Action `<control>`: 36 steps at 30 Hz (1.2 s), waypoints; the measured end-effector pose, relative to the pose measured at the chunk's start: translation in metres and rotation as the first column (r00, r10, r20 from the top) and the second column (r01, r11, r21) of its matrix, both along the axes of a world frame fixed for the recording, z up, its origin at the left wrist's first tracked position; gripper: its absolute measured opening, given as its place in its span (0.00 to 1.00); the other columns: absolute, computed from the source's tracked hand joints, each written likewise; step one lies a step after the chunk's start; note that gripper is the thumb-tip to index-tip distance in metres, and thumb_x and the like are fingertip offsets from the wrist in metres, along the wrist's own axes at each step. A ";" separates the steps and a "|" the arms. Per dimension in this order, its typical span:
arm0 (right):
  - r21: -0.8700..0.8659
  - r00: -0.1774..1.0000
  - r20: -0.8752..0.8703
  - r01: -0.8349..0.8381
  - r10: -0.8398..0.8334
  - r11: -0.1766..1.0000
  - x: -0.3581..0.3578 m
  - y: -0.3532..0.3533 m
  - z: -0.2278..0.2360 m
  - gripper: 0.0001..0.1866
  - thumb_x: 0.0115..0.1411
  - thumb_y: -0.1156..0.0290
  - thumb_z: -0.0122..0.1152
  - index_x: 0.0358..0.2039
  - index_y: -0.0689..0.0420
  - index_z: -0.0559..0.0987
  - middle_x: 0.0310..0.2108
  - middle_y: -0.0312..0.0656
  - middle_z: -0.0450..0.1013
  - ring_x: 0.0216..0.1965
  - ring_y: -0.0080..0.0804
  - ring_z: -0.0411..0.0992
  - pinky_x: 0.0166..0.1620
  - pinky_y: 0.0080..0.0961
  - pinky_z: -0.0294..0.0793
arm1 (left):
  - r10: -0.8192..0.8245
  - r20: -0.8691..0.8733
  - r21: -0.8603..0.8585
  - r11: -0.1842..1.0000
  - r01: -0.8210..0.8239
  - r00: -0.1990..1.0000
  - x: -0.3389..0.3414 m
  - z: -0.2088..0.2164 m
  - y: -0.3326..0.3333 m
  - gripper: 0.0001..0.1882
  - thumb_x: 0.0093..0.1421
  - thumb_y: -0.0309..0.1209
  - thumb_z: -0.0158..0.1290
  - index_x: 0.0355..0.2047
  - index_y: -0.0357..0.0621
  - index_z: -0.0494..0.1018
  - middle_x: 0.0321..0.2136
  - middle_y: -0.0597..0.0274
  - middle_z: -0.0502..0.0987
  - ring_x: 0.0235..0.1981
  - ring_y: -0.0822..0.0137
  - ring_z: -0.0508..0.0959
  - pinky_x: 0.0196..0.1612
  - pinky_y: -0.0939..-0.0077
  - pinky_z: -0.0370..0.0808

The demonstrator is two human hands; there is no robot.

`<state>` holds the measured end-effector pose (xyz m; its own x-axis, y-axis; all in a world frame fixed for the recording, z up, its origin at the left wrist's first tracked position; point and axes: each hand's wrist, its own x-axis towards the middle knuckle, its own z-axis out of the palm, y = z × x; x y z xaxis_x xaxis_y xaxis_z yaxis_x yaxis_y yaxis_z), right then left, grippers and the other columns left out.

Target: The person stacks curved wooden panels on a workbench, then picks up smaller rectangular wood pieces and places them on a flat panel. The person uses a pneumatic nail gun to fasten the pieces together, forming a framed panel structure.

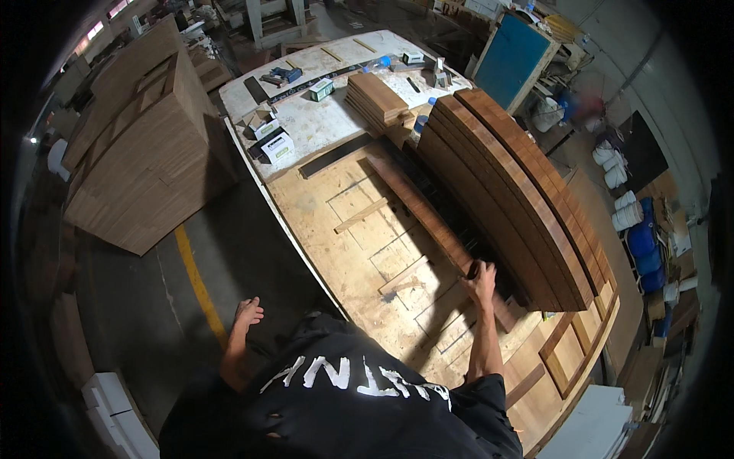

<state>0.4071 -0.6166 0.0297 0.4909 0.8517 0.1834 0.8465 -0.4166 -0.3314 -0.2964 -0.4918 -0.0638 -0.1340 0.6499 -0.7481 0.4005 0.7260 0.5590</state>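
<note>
A long, narrow wooden board (428, 216), reddish brown, lies slantwise over the worktable. Near its close end my right hand (479, 281) grips it, fingers wrapped over the edge. Just to the right stands a tall stack of wooden panels (501, 199), its long side facing the board. My left hand (248, 311) hangs in the air left of the table, holding nothing, its fingers loosely bent and apart. Below the board, the pale worktop (306, 206) carries pencilled lines and two short wooden strips, one of them this strip (361, 216).
Small cardboard boxes (276, 145), a blue power tool (286, 74) and a short stack of planks (376, 99) sit on the table's far part. A large wooden stack (145, 168) stands across the aisle on the left. A wooden frame (562, 352) lies at the near right.
</note>
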 end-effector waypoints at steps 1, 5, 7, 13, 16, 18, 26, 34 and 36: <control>-0.021 0.997 -0.069 0.018 -0.019 1.000 0.005 -0.002 -0.015 0.37 0.40 0.61 0.79 0.50 0.56 0.73 0.47 0.54 0.66 0.50 0.56 0.66 0.49 0.47 0.74 | 0.001 0.002 0.002 1.000 -0.001 1.000 0.002 0.001 0.005 0.29 0.68 0.52 0.49 0.57 0.41 0.67 0.41 0.50 0.81 0.34 0.57 0.83 0.37 0.61 0.81; 0.022 0.999 -0.025 0.047 -0.046 0.999 -0.007 0.019 -0.029 0.43 0.40 0.55 0.81 0.55 0.57 0.72 0.53 0.58 0.66 0.53 0.58 0.65 0.54 0.49 0.70 | 0.014 -0.005 -0.016 1.000 -0.014 1.000 -0.020 -0.009 0.000 0.32 0.68 0.52 0.49 0.61 0.39 0.64 0.41 0.47 0.81 0.34 0.56 0.83 0.36 0.60 0.81; 0.009 0.998 -0.036 0.045 -0.045 0.999 -0.010 0.027 -0.026 0.43 0.43 0.54 0.79 0.57 0.58 0.70 0.54 0.58 0.66 0.54 0.61 0.65 0.56 0.51 0.67 | -0.003 -0.019 -0.062 0.998 0.001 1.000 -0.025 -0.008 -0.012 0.33 0.68 0.52 0.50 0.61 0.38 0.63 0.41 0.46 0.80 0.33 0.56 0.83 0.36 0.60 0.81; 0.048 0.997 0.007 0.081 -0.081 0.996 0.005 0.033 -0.056 0.40 0.52 0.50 0.71 0.61 0.55 0.70 0.59 0.55 0.64 0.60 0.60 0.61 0.61 0.56 0.60 | 0.040 0.037 -0.009 0.999 -0.039 0.999 -0.029 0.003 -0.048 0.28 0.67 0.53 0.50 0.53 0.40 0.70 0.38 0.51 0.80 0.32 0.57 0.82 0.33 0.60 0.79; -0.041 0.996 0.022 0.088 -0.087 0.995 0.005 0.030 -0.063 0.38 0.53 0.51 0.70 0.62 0.52 0.70 0.60 0.52 0.63 0.62 0.57 0.60 0.62 0.57 0.59 | 0.125 0.134 0.027 0.991 -0.130 0.983 -0.042 -0.003 -0.073 0.30 0.65 0.54 0.52 0.51 0.39 0.70 0.36 0.53 0.79 0.30 0.58 0.80 0.32 0.57 0.77; 0.004 0.996 0.053 0.070 -0.070 0.998 -0.001 0.032 -0.062 0.34 0.54 0.53 0.70 0.59 0.52 0.73 0.60 0.53 0.64 0.62 0.57 0.60 0.62 0.58 0.59 | 0.156 0.193 0.070 0.983 -0.172 0.969 -0.050 -0.012 -0.089 0.29 0.64 0.55 0.52 0.49 0.41 0.71 0.35 0.56 0.79 0.30 0.59 0.79 0.33 0.57 0.76; -0.003 0.989 0.138 0.056 -0.055 0.998 -0.008 0.042 -0.064 0.30 0.58 0.49 0.63 0.58 0.50 0.75 0.57 0.52 0.65 0.57 0.58 0.62 0.57 0.60 0.63 | 0.049 -0.009 0.156 0.987 -0.047 0.999 -0.030 -0.030 -0.069 0.28 0.65 0.54 0.52 0.50 0.40 0.72 0.38 0.52 0.80 0.32 0.59 0.80 0.31 0.60 0.76; 0.005 0.986 0.148 0.071 -0.071 0.997 -0.019 0.052 -0.066 0.24 0.61 0.53 0.61 0.57 0.45 0.77 0.58 0.50 0.66 0.58 0.58 0.62 0.59 0.57 0.63 | -0.042 -0.033 -0.109 0.993 0.038 0.999 -0.016 -0.024 -0.027 0.31 0.67 0.52 0.49 0.56 0.34 0.68 0.41 0.46 0.81 0.34 0.54 0.82 0.32 0.59 0.79; -0.026 0.991 0.089 0.107 -0.104 0.994 -0.018 0.051 -0.062 0.24 0.60 0.54 0.63 0.55 0.45 0.79 0.58 0.48 0.68 0.59 0.56 0.63 0.60 0.56 0.63 | -0.097 -0.067 -0.094 0.991 0.090 0.993 0.005 -0.010 -0.021 0.31 0.69 0.51 0.47 0.54 0.31 0.69 0.42 0.45 0.81 0.36 0.54 0.83 0.35 0.59 0.80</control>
